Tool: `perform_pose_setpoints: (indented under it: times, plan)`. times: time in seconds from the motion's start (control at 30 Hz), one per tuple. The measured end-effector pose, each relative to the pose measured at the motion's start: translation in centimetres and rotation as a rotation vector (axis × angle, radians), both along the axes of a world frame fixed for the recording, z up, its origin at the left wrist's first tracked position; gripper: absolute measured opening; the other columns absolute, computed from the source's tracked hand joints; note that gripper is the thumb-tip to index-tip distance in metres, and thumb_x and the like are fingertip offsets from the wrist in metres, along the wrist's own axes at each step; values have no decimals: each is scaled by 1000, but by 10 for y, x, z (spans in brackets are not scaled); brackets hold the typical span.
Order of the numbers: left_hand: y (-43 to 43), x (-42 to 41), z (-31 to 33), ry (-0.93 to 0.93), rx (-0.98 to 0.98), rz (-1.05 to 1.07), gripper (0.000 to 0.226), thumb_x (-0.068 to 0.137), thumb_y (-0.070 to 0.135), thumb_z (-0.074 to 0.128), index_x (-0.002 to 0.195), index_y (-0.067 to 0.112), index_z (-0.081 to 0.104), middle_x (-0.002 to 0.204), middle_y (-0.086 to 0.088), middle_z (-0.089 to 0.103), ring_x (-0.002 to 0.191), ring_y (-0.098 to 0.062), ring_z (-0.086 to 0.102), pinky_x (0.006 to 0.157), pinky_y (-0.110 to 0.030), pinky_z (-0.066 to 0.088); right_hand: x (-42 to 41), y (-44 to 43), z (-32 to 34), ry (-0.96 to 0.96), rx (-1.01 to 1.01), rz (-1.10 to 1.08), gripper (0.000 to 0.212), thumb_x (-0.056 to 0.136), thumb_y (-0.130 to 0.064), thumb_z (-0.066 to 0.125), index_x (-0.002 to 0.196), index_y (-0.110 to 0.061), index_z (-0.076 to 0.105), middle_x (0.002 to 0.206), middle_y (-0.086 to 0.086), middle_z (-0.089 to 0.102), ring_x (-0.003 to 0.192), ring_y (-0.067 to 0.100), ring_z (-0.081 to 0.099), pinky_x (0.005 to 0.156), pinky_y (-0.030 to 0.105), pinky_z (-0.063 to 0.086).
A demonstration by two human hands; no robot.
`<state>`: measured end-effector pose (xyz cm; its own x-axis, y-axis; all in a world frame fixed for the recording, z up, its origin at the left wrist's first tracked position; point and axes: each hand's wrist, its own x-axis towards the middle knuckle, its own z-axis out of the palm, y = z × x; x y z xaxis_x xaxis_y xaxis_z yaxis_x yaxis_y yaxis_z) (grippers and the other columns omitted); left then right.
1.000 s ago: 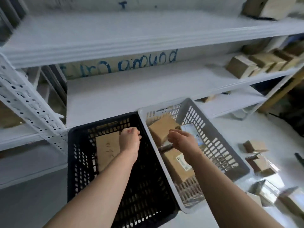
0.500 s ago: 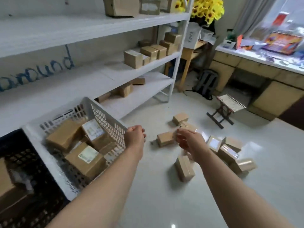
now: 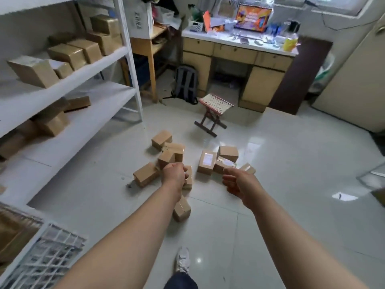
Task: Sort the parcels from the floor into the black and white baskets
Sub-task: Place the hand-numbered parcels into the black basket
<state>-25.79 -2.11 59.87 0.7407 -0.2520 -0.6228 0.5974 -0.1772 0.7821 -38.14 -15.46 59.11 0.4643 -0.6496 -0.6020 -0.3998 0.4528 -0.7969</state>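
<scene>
Several brown cardboard parcels (image 3: 145,174) lie scattered on the tiled floor ahead of me. One with a white label (image 3: 206,162) lies to the right of the pile, and a small one (image 3: 181,209) lies nearest to me. My left hand (image 3: 174,175) hovers above the pile with its fingers curled and nothing in it. Right of it, my right hand (image 3: 237,181) is stretched toward the parcels, fingers loosely bent and empty. A corner of the white basket (image 3: 44,255) shows at the bottom left. The black basket is out of view.
A white shelf unit (image 3: 127,65) with more cardboard boxes runs along the left. A small folding stool (image 3: 214,110) stands on the floor beyond the parcels, with a grey backpack (image 3: 186,84) and a cluttered desk (image 3: 239,51) behind. My shoe (image 3: 183,259) is at the bottom.
My view has swung right, from the two baskets to the parcels on the floor. Both hands left the baskets empty and now reach out over the pile.
</scene>
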Motion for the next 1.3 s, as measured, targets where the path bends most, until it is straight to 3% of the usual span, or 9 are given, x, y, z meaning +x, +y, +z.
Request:
perform_pose_setpoints:
  times: [0.2,0.37,0.63,0.77,0.87,1.03,1.1,1.17,1.3]
  plan:
    - [-112,56,-31,95,36,-68,20,96,16,44,83,10,58,73,-6,53,68,-18,46,63,-29,39,37,-108,-21,38,54,-106,24,91,-21,61,112,-10,64,102,13,69,72,19,61,73,31,47]
    - [-196,108,-55,115,88,-77,19,95,12,43,81,8,57,74,-6,55,69,-18,48,63,-29,40,72,-190,-41,86,128,-186,18,90,-16,60,104,-6,64,85,10,63,67,19,53,62,28,41]
    - [-292,164,-111,145,149,-84,21,97,10,42,79,11,52,78,-7,53,67,-19,48,59,-27,38,124,-296,-107,148,220,-175,20,94,-19,57,108,-8,65,87,7,67,74,18,61,71,29,48]
    - [-339,188,-158,138,203,-60,15,97,12,42,88,10,54,87,-8,55,78,-22,50,67,-30,42,155,-347,-161,199,262,-108,21,94,-19,56,111,-9,66,88,8,65,77,19,61,70,29,47]
    - [-378,209,-211,115,216,-61,20,97,12,41,80,15,50,80,-3,53,71,-19,49,63,-28,41,181,-388,-216,255,261,-63,19,95,-19,56,109,-11,65,84,6,62,72,16,57,66,27,47]
    - [-423,240,-340,68,331,-104,26,92,14,44,67,20,49,85,-7,53,80,-22,47,74,-31,39,223,-436,-342,337,270,-40,9,94,-15,55,87,-16,62,82,3,61,73,14,52,62,24,39]
    - [-432,250,-398,47,356,-150,19,90,17,44,76,16,57,90,-11,57,83,-22,45,77,-31,38,238,-446,-402,339,259,-22,7,93,-15,55,88,-15,60,81,3,59,71,15,49,61,24,36]
    - [-439,260,-458,19,380,-195,22,94,18,44,101,13,64,102,-14,61,85,-21,44,79,-28,32,253,-453,-464,352,223,9,6,93,-14,53,92,-14,59,83,4,57,72,16,48,60,25,34]
    - [-448,279,-570,-56,437,-331,35,98,17,42,132,17,53,133,-2,53,118,-23,50,94,-26,36,279,-461,-580,403,170,168,12,96,-7,45,92,-12,55,85,6,49,66,13,42,57,26,32]
